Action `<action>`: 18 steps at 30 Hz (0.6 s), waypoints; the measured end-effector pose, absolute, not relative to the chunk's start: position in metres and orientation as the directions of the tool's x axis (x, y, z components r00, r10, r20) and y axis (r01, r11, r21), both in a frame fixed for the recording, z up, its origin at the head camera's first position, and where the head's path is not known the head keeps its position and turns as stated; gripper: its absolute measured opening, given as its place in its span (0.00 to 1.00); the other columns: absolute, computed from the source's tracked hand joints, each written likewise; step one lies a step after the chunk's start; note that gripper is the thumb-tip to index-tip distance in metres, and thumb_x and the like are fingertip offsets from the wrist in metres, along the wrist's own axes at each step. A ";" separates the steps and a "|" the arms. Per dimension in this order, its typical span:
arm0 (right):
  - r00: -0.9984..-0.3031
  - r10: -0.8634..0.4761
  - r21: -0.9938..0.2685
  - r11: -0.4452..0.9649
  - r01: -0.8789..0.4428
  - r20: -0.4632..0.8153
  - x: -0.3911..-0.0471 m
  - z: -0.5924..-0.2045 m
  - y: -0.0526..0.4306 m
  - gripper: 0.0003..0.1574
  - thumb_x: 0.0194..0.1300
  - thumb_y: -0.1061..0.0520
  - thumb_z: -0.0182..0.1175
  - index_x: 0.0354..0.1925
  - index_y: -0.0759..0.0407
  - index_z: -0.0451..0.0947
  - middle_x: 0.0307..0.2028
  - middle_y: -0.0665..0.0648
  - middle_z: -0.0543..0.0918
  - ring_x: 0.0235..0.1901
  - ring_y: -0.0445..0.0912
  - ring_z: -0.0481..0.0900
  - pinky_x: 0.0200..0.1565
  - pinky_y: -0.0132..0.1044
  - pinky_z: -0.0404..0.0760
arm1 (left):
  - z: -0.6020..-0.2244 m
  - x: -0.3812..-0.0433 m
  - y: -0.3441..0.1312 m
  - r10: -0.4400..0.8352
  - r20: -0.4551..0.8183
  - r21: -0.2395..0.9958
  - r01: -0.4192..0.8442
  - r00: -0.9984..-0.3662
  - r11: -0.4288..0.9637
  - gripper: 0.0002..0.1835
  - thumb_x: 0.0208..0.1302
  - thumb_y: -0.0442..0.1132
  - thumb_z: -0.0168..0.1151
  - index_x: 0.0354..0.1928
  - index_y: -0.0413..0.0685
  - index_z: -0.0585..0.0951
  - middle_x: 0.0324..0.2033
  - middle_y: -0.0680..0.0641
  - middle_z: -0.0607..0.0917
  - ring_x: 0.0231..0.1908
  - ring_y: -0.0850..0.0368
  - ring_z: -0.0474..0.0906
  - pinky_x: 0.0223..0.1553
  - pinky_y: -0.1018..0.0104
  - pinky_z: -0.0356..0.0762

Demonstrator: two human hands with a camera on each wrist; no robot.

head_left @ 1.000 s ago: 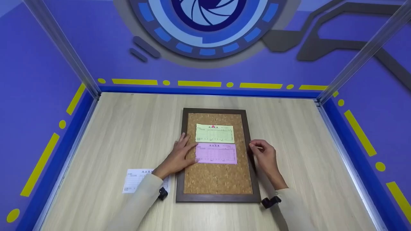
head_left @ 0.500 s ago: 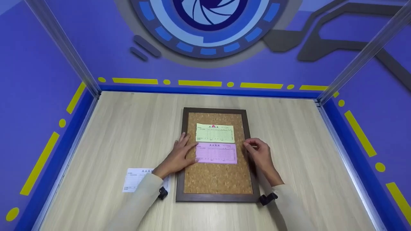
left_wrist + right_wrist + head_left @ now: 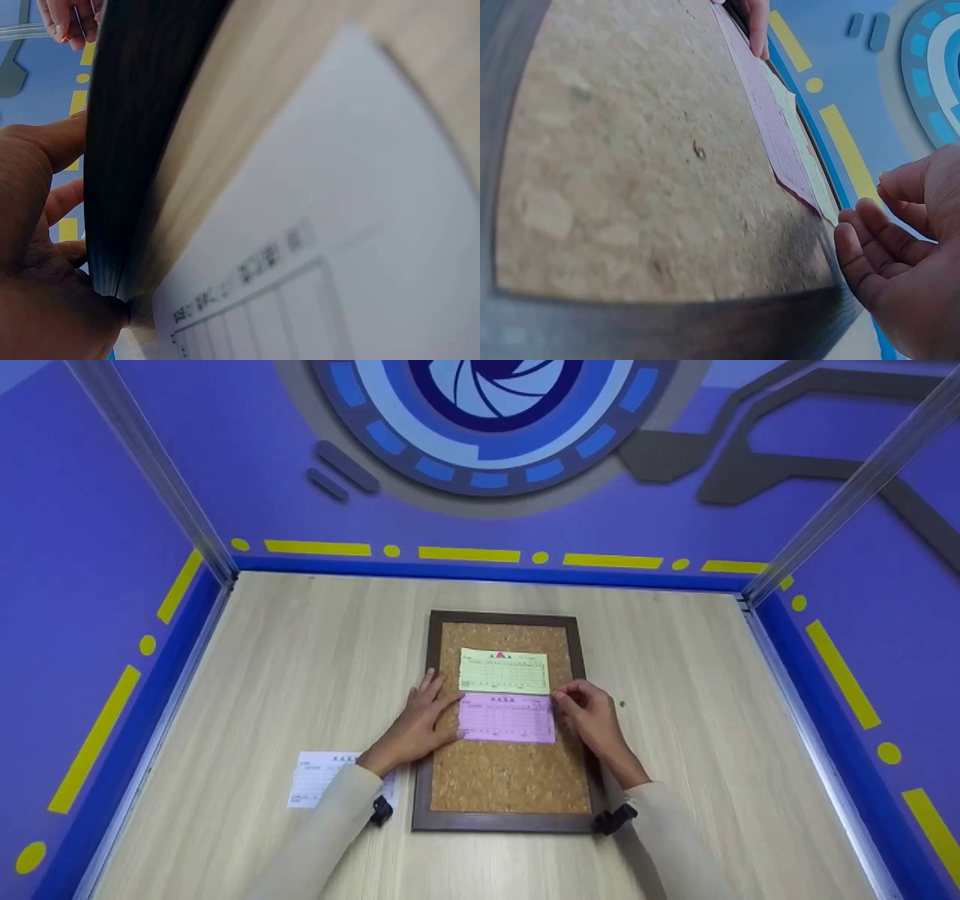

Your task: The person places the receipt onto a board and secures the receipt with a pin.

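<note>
A brown-framed cork board [image 3: 510,780] lies on the table. On it a yellow-green printed slip [image 3: 504,673] carries a red pushpin [image 3: 500,655] at its top edge. Directly below lies a pink printed slip [image 3: 506,724]. My left hand [image 3: 412,727] reaches over the board's left frame, thumb and index fingertip at the pink slip's left edge, other fingers spread over the frame. My right hand [image 3: 592,716] is at the pink slip's upper right corner, thumb and index finger pinched together. A tiny orange-red bit of a pushpin [image 3: 880,178] shows at those fingertips, mostly hidden.
A white printed slip [image 3: 319,780] lies on the table left of the board, partly under my left forearm. A small green piece [image 3: 622,703] lies right of the board. Blue-purple panels [image 3: 480,529] wall the table at the back and sides.
My right hand has moved left from beyond the board's right frame to the pink slip's upper right corner, uncovering the small green piece. My left hand has stayed in place.
</note>
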State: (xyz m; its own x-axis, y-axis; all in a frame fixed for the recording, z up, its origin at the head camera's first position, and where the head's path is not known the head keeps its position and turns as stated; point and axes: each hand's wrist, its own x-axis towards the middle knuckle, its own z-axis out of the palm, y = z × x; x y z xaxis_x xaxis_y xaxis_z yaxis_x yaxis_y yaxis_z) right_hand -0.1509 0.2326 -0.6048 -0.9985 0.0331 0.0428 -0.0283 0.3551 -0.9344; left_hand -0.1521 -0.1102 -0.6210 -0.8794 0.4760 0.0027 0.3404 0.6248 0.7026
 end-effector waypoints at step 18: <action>-0.996 -0.044 -0.922 0.379 -0.083 0.072 -0.157 -0.607 0.211 0.02 0.75 0.65 0.69 0.43 0.64 0.88 0.39 0.57 0.89 0.39 0.47 0.83 0.40 0.31 0.81 | -0.623 -0.152 -0.110 0.470 0.018 0.720 0.337 -0.882 0.606 0.36 0.74 0.48 0.72 0.80 0.48 0.75 0.87 0.36 0.53 0.88 0.37 0.34 0.83 0.31 0.37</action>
State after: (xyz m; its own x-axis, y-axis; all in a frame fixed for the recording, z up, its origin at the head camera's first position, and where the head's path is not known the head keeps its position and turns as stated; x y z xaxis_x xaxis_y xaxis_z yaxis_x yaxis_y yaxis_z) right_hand -0.1566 0.2113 -0.6075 -0.9965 -0.0437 0.0718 -0.0831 0.3791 -0.9216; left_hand -0.1523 -0.1099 -0.6226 -0.8825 0.4700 0.0179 0.3374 0.6061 0.7202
